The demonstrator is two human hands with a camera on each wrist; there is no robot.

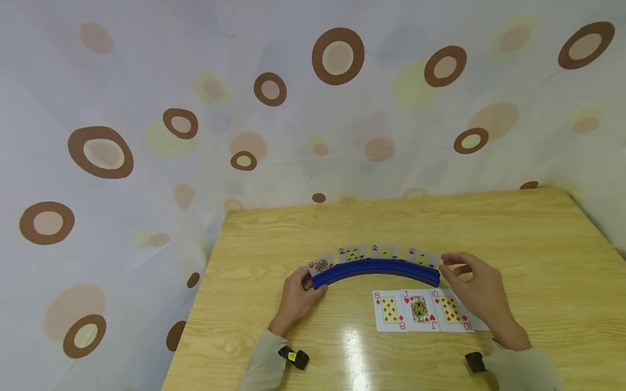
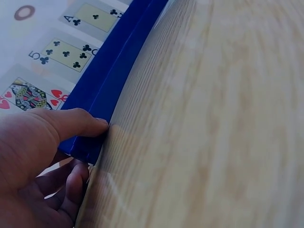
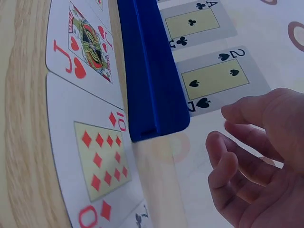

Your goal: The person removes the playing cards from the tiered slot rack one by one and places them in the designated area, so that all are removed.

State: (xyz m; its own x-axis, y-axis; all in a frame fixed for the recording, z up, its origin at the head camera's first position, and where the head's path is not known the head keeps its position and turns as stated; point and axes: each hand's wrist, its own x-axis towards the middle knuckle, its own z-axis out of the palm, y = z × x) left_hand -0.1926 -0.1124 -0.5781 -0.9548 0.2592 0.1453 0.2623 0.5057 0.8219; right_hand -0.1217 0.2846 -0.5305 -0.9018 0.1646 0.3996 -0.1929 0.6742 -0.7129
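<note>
A curved blue card holder (image 1: 376, 266) stands on the table with several large playing cards upright in it. From left to right they are a hearts face card (image 2: 31, 95), the five of clubs (image 2: 66, 54), the ace of clubs (image 3: 192, 23) and the two of spades (image 3: 216, 78). My left hand (image 1: 298, 296) grips the holder's left end, thumb on its front and fingers behind. Beside the two of spades is my right hand (image 1: 476, 285), its fingers loosely bent with nothing between them. Its fingertips are close to that card's outer edge; whether they touch, I cannot tell.
In front of the holder's right half lie the eight of diamonds (image 1: 388, 310), jack of hearts (image 1: 419, 309) and ten of diamonds (image 1: 451, 310), face up. Another card (image 1: 481, 325) is partly hidden under my right hand. A dotted curtain (image 1: 293, 125) hangs behind the wooden table (image 1: 274, 233).
</note>
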